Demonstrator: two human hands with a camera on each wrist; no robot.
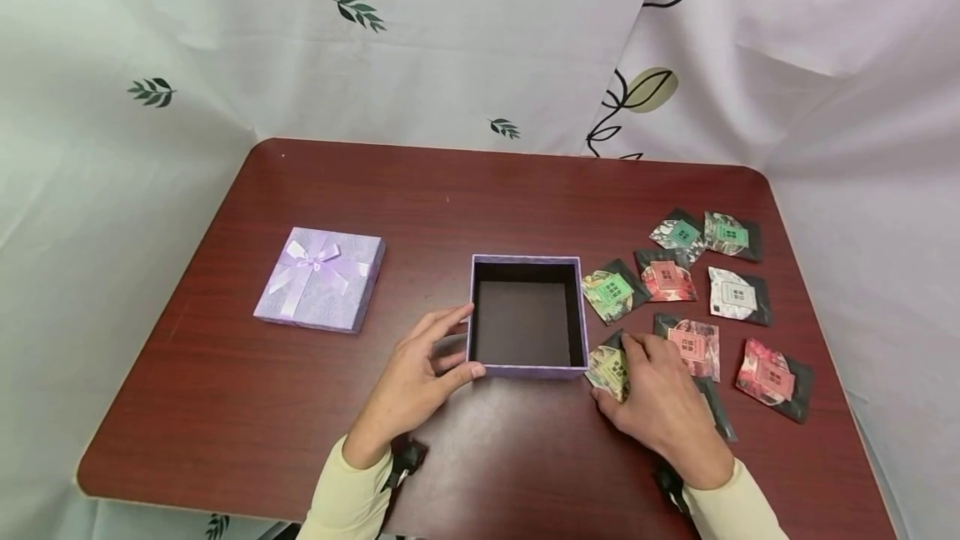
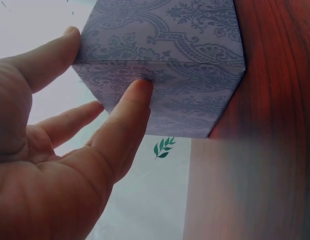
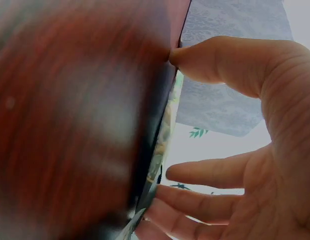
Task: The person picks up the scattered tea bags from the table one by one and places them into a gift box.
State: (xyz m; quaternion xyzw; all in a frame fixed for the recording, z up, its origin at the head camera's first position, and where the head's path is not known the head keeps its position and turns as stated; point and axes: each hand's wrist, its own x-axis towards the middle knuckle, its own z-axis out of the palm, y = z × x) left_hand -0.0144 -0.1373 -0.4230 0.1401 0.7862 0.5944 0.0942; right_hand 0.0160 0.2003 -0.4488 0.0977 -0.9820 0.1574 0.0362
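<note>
An open purple box with a black inside stands mid-table. My left hand is at its left side, fingers stretched out; in the left wrist view, one fingertip touches the patterned wall and the thumb is at its corner. To the right of the box lies a small flat sachet with a yellow label. My right hand bends over this sachet, thumb at its near edge and fingers at its far edge. The right wrist view shows the sachet edge-on between thumb and fingers, low against the tabletop.
A purple lid with a ribbon bow lies left of the box. Several more sachets lie at the right, among them a green-labelled one, a white-labelled one and a red-labelled one. White cloth hangs behind the brown table.
</note>
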